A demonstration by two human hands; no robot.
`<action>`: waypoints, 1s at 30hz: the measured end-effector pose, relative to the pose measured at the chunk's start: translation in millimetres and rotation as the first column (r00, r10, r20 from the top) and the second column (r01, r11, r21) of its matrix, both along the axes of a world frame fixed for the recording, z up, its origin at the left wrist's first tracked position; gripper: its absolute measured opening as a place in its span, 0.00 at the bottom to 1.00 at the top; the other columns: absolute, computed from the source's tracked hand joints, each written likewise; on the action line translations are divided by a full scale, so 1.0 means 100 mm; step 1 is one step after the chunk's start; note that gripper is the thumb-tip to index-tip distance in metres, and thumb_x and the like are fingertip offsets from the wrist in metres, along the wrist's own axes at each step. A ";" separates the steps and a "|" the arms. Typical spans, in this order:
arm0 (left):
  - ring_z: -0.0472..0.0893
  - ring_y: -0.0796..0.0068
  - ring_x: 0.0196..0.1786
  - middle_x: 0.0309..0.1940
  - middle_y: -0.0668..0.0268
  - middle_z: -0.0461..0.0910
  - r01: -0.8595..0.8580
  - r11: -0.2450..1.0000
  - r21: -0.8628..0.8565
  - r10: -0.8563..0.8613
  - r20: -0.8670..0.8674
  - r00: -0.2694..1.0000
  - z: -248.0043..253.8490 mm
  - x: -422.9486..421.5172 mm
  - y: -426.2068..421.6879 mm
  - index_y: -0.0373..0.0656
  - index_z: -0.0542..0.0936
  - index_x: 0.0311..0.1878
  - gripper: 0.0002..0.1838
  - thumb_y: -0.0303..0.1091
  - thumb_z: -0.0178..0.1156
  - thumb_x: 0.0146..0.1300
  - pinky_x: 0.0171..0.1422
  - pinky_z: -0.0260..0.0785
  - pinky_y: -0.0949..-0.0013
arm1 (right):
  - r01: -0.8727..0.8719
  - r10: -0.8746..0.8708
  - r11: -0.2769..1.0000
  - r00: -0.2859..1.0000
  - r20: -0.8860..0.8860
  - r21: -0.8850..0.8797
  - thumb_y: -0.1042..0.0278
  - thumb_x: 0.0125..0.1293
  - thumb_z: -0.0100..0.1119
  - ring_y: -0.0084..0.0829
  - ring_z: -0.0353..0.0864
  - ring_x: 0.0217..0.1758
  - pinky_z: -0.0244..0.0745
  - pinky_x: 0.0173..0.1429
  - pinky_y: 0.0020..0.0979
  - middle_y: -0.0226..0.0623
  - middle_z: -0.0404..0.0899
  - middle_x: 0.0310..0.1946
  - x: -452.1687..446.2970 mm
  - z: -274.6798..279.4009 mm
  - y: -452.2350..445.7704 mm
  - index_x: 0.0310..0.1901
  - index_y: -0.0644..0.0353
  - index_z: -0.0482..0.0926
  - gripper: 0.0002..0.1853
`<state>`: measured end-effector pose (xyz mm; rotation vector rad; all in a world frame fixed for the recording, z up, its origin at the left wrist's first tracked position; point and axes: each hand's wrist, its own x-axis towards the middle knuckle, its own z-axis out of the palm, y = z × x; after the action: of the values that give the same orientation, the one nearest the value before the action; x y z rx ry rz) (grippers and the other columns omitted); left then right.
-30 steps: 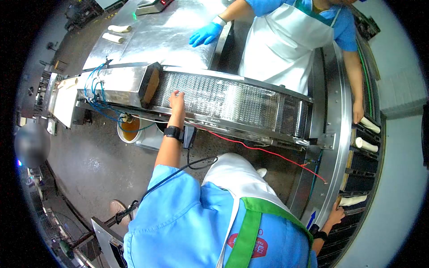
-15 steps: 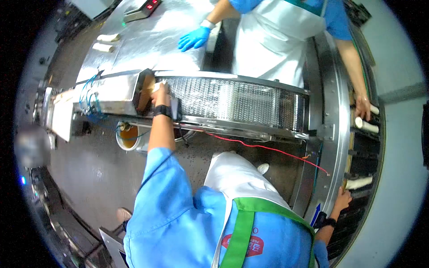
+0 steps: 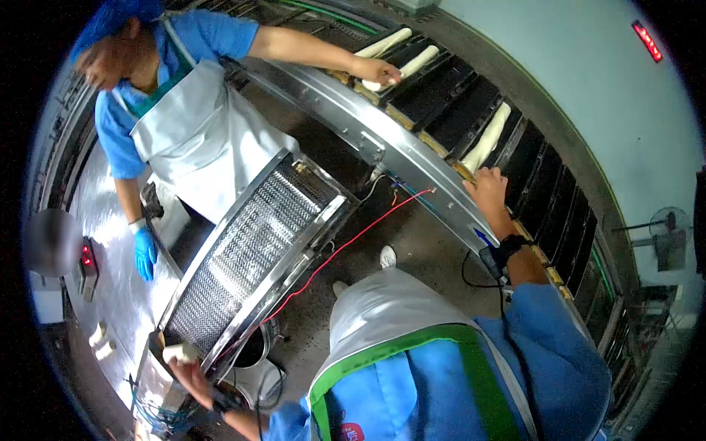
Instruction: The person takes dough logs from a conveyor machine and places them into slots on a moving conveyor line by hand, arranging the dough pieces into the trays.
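Note:
Beside the lower left end of the metal mesh conveyor (image 3: pixel 243 257), my left hand (image 3: pixel 193 381) is closed on a pale dough piece (image 3: pixel 180 353). My right hand (image 3: pixel 490 192) rests at the near end of a dark baking pan, its fingers apart and slightly bent. Just beyond those fingertips lies a long dough roll (image 3: pixel 491 138) in the pan; whether they touch it is not clear. Farther up the row, a co-worker's bare hand (image 3: pixel 376 70) is at another dough roll (image 3: pixel 419 63).
Dark pans (image 3: pixel 548 192) line the curved steel rail (image 3: pixel 412 154). A red cable (image 3: pixel 346 246) runs between conveyor and rail. On the left, a steel table (image 3: pixel 118 272) bears small dough pieces (image 3: pixel 103 342) and a red-lit display (image 3: pixel 87 257). The co-worker's blue-gloved hand (image 3: pixel 145 253) hangs beside it.
My view has turned right, toward the pans. My left hand still has the dough piece near the conveyor end. My right hand remains by the long dough roll's near end.

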<state>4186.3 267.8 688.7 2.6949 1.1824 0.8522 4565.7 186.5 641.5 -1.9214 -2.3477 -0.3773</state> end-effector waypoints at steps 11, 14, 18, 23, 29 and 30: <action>0.62 0.59 0.57 0.57 0.56 0.56 0.512 0.784 -0.351 -0.592 -0.174 0.787 -0.48 0.84 2.16 0.35 0.62 0.51 0.22 0.25 0.53 0.51 0.59 0.58 0.63 | -0.083 0.073 0.992 0.992 -0.107 -0.091 0.55 0.45 0.59 0.35 0.63 0.43 0.55 0.44 0.38 0.33 0.71 0.31 0.20 0.06 0.11 0.32 0.60 0.76 0.17; 0.66 0.60 0.53 0.51 0.53 0.63 0.205 0.753 -0.625 0.322 0.623 0.712 0.74 0.42 -0.10 0.35 0.65 0.49 0.20 0.30 0.50 0.52 0.58 0.59 0.63 | -0.097 0.079 0.987 0.987 -0.142 -0.126 0.55 0.45 0.59 0.34 0.61 0.44 0.54 0.46 0.37 0.31 0.70 0.32 0.26 0.09 0.14 0.33 0.60 0.76 0.18; 0.72 0.72 0.41 0.43 0.58 0.71 0.216 0.825 -0.521 0.462 0.844 0.272 1.59 1.04 -1.07 0.33 0.62 0.54 0.30 0.30 0.51 0.43 0.44 0.67 0.74 | -0.114 0.091 0.986 0.978 -0.186 -0.121 0.56 0.44 0.59 0.33 0.61 0.44 0.54 0.46 0.37 0.31 0.70 0.32 0.30 0.16 0.13 0.30 0.59 0.76 0.15; 0.71 0.72 0.36 0.35 0.64 0.71 0.226 0.547 -0.806 0.221 0.399 0.890 0.79 1.72 0.22 0.38 0.66 0.48 0.23 0.35 0.54 0.47 0.41 0.65 0.70 | -0.125 0.086 0.981 0.966 -0.242 -0.148 0.59 0.45 0.60 0.35 0.62 0.44 0.54 0.47 0.37 0.33 0.69 0.31 0.34 0.26 0.10 0.29 0.62 0.74 0.15; 0.73 0.55 0.37 0.35 0.56 0.74 -0.210 0.931 -0.298 0.199 -0.067 0.978 -0.14 1.92 0.46 0.44 0.69 0.46 0.19 0.35 0.54 0.48 0.43 0.65 0.59 | -0.121 0.073 0.981 0.953 -0.295 -0.150 0.59 0.43 0.60 0.34 0.62 0.45 0.55 0.47 0.40 0.31 0.69 0.31 0.37 0.28 0.10 0.29 0.59 0.74 0.14; 0.74 0.55 0.36 0.33 0.55 0.75 -0.158 0.888 -0.432 0.116 -0.124 0.986 -0.15 1.96 0.46 0.46 0.70 0.45 0.18 0.36 0.54 0.48 0.43 0.65 0.58 | -0.131 0.081 0.981 0.946 -0.315 -0.141 0.61 0.43 0.60 0.35 0.63 0.45 0.55 0.46 0.38 0.33 0.69 0.30 0.36 0.29 0.10 0.28 0.61 0.74 0.14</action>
<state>4381.9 314.2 673.8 2.3216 1.4013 0.4019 4602.0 196.5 670.4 -1.7517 -2.3162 0.1190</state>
